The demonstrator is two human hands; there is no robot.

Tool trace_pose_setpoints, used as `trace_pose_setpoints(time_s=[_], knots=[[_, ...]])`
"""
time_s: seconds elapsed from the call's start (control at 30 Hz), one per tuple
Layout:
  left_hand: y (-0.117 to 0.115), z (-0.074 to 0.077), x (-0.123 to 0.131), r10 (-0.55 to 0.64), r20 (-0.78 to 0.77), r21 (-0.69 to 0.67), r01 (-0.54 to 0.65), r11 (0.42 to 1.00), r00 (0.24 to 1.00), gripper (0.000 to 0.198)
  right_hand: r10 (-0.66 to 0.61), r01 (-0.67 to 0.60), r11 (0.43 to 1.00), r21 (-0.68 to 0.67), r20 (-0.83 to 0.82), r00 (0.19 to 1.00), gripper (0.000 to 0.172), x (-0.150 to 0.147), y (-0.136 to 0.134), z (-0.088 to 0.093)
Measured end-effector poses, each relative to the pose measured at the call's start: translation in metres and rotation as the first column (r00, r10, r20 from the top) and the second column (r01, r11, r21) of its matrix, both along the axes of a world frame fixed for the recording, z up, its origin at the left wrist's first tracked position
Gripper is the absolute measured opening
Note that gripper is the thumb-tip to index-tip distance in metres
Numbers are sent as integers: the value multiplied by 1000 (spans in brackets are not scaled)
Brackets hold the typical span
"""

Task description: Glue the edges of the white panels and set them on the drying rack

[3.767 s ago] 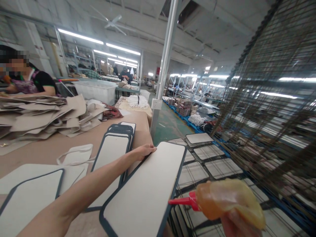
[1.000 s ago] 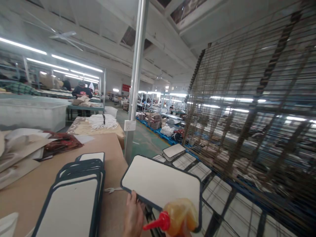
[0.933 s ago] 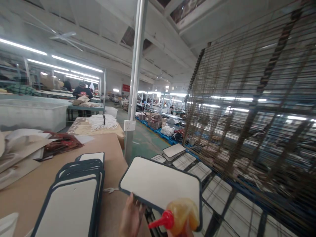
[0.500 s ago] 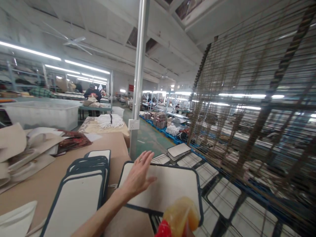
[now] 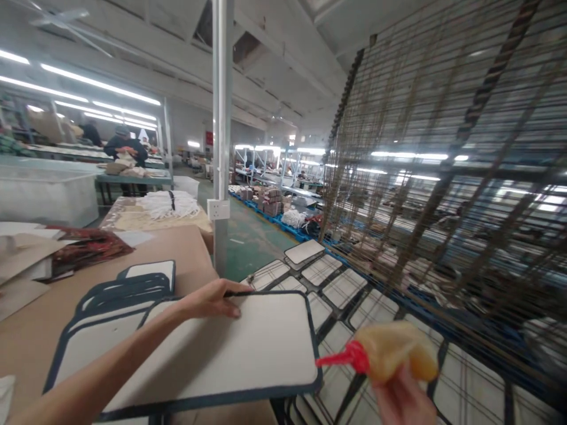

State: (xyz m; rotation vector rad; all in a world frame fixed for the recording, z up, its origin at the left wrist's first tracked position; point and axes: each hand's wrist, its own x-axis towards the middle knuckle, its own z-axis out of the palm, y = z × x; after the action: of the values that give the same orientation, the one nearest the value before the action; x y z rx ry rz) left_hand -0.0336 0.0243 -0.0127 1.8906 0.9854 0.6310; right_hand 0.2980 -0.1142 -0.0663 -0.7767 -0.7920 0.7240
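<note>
My left hand (image 5: 217, 300) is closed over the far edge of a cream panel with a dark blue border (image 5: 248, 348), thumb on its pale face. The panel is tilted and overlaps a stack of similar panels (image 5: 121, 295) on the brown table. In my right hand (image 5: 405, 395) is a squeeze bottle (image 5: 394, 351) of amber liquid, with a red nozzle (image 5: 341, 358) pointing left. The nozzle tip appears at the panel's right border; I cannot tell whether it touches. My right fingers are partly hidden behind the bottle.
A wire rack (image 5: 425, 147) rises on the right, with more bordered panels (image 5: 376, 307) laid out on its lower mesh. A metal post with a socket box (image 5: 218, 209) stands ahead. Fabric pieces (image 5: 26, 254) lie at left. A person (image 5: 126, 147) works farther back.
My left hand has closed on the panel's far edge, and the panel has shifted left over the stack. The bottle has moved right, its red nozzle now pointing left. The view has turned right.
</note>
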Motion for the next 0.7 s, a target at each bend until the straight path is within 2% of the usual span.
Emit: trace_pose_setpoints(time_s=[0.03,0.07,0.1,0.17,0.27,0.43,0.53,0.7], knots=[[-3,2,-2,-33,-10,-26,33,999,999,47,-23,22,999,-27,-61,998,27,8,5,8],[-6,4,-4,-58,-17,-52,57,997,998,47,-89,77,995,-70,-189,978,35,14,9,16],[-8,7,-6,-74,-23,-76,72,995,997,47,-95,80,994,-79,-216,972,42,18,13,24],[-14,12,-8,-103,-36,-116,98,988,994,48,-103,87,993,-79,-229,968,52,20,18,36],[-21,21,-12,-190,-30,-161,183,970,981,47,-60,52,997,-54,-159,985,52,18,20,45],[-24,29,-18,-395,12,-175,391,903,918,45,15,-20,999,-46,-106,994,61,21,16,48],[-25,29,-21,-406,22,-167,404,900,914,46,38,-40,998,-42,-54,998,60,25,13,46],[-34,34,-20,-353,-3,-183,347,920,936,49,46,-47,998,-44,-12,999,58,30,8,33]])
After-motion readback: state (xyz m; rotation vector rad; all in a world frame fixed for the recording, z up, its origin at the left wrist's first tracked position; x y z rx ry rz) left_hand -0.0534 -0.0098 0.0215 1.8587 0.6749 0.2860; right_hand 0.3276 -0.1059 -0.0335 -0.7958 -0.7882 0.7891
